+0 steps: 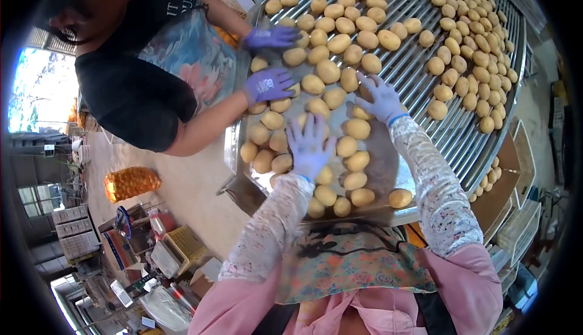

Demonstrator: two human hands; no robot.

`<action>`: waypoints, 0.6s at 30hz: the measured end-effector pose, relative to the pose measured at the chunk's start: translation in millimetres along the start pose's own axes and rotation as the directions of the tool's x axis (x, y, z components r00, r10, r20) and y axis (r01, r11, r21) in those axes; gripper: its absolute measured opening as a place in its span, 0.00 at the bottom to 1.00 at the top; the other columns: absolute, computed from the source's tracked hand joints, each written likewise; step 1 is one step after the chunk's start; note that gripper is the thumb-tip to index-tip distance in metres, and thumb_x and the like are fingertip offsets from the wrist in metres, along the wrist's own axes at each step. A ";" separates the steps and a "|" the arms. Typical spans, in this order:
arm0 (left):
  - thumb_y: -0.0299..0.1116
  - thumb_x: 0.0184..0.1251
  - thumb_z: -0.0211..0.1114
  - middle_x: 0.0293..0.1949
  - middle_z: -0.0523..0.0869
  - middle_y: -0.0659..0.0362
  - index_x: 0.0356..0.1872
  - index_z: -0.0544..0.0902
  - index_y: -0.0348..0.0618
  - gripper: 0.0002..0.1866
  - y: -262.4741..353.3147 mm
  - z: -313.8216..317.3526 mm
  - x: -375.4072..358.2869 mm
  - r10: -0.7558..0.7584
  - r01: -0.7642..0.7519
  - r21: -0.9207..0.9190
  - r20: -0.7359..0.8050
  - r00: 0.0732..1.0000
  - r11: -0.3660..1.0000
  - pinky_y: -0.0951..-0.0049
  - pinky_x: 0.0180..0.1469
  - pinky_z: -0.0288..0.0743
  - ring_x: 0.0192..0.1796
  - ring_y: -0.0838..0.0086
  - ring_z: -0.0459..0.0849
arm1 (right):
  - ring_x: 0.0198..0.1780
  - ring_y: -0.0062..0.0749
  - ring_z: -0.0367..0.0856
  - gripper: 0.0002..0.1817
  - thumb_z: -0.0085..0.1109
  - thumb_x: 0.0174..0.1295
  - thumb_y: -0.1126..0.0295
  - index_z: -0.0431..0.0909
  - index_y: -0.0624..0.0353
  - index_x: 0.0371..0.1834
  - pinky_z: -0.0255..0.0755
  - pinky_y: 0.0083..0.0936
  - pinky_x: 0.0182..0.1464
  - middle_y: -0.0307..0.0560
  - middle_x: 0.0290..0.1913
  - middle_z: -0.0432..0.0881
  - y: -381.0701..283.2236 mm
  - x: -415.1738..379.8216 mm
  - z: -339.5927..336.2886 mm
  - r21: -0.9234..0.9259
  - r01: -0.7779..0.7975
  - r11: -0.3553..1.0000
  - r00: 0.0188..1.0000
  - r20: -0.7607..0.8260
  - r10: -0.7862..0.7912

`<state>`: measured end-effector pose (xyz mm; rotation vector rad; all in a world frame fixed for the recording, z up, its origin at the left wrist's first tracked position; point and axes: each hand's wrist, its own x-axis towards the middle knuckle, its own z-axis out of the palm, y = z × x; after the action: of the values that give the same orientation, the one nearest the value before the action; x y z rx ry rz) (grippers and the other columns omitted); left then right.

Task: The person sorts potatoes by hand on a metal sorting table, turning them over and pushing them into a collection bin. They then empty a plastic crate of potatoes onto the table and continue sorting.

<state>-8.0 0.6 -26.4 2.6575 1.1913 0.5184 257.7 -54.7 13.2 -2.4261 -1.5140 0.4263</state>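
Note:
Both my hands wear pale purple gloves, and potatoes (pixel 357 129) lie all around them on a metal tray (pixel 384 174). My left hand (pixel 311 145) is spread flat over several potatoes at the tray's middle, its palm hiding part of them. Farther right, where the tray meets the rollers, my right hand (pixel 382 99) reaches forward with fingers apart. Its fingertips are at a potato (pixel 349 80) on the edge of the group. Neither hand is wrapped round a potato.
A person (pixel 152 68) at the left has two purple-gloved hands (pixel 268 85) among the potatoes. Metal rollers (pixel 413 56) carry more potatoes, with a dense heap (pixel 480 56) at the right. A filled orange net sack (pixel 132 184) and a yellow crate (pixel 185 244) stand on the floor.

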 end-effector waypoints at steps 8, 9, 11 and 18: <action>0.53 0.68 0.65 0.75 0.68 0.48 0.75 0.73 0.56 0.35 2.9 -69.7 -113.7 0.344 -0.278 -0.250 0.279 0.896 0.927 0.35 0.75 0.53 0.76 0.41 0.62 | 0.64 0.66 0.77 0.32 0.70 0.58 0.43 0.79 0.36 0.66 0.74 0.48 0.67 0.67 0.79 0.58 -23.9 -118.2 21.3 -0.121 0.302 0.946 0.953 0.005 -0.304; 0.53 0.68 0.65 0.75 0.68 0.48 0.75 0.73 0.56 0.35 -6.5 -80.4 -129.6 0.346 -0.281 -0.248 0.279 0.896 0.927 0.35 0.75 0.53 0.76 0.41 0.62 | 0.65 0.67 0.77 0.31 0.70 0.57 0.45 0.80 0.37 0.65 0.75 0.48 0.67 0.68 0.80 0.56 -24.3 -132.5 25.0 0.022 0.204 0.979 0.978 -0.042 -0.203; 0.54 0.68 0.64 0.74 0.72 0.50 0.73 0.75 0.57 0.33 -25.7 -102.0 -154.6 0.300 -0.241 -0.193 0.386 0.872 0.951 0.35 0.78 0.47 0.76 0.44 0.65 | 0.68 0.71 0.74 0.26 0.72 0.57 0.51 0.82 0.36 0.61 0.75 0.47 0.68 0.72 0.81 0.52 -36.3 -152.4 8.0 0.404 -0.046 0.914 0.998 0.050 0.028; 0.56 0.67 0.64 0.76 0.66 0.47 0.76 0.72 0.58 0.36 -54.6 -94.7 -150.6 0.258 -0.272 -0.005 0.333 0.907 0.962 0.28 0.77 0.41 0.79 0.44 0.59 | 0.77 0.69 0.63 0.28 0.74 0.58 0.51 0.80 0.42 0.62 0.68 0.46 0.75 0.70 0.83 0.43 -9.0 -173.9 21.2 0.245 0.114 0.963 0.993 -0.050 -0.105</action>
<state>-175.0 -74.0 8.4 2.8106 0.7573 0.0713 169.7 -206.4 16.7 -2.1370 -1.4742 0.5120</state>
